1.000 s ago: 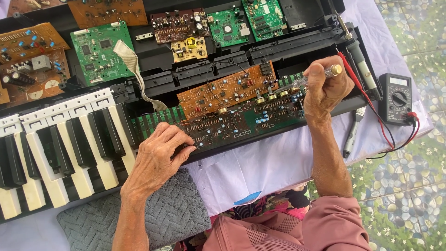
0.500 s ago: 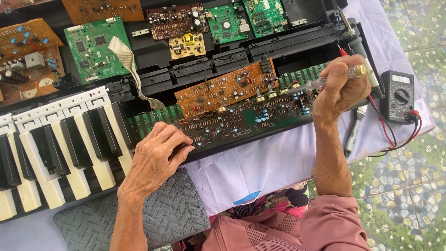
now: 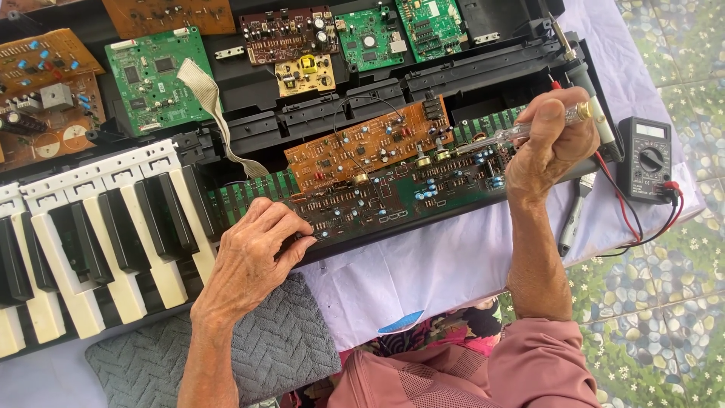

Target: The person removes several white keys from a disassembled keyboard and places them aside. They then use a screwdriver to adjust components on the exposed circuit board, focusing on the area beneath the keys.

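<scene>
An opened electronic keyboard [image 3: 393, 68] lies across the table with its circuit boards exposed. My left hand [image 3: 253, 257] rests on the front edge of the long dark green board [image 3: 393, 193], fingers curled against it, holding nothing. My right hand [image 3: 547, 143] grips a clear-handled tester screwdriver [image 3: 521, 132] whose tip points left onto the board near an orange board [image 3: 362, 143]. Black and white keys [image 3: 98, 234] sit to the left of my left hand.
A black multimeter [image 3: 646, 159] with red and black leads sits at the right on the pale cloth [image 3: 453, 264]. Pliers [image 3: 574, 215] lie beside it. Several green and brown boards [image 3: 155, 72] fill the far casing. A grey mat [image 3: 279, 347] lies under my left wrist.
The view shifted slightly, so everything sits a little lower and left. My right hand stayed on the screwdriver with the tip on the board. My left hand kept its place.
</scene>
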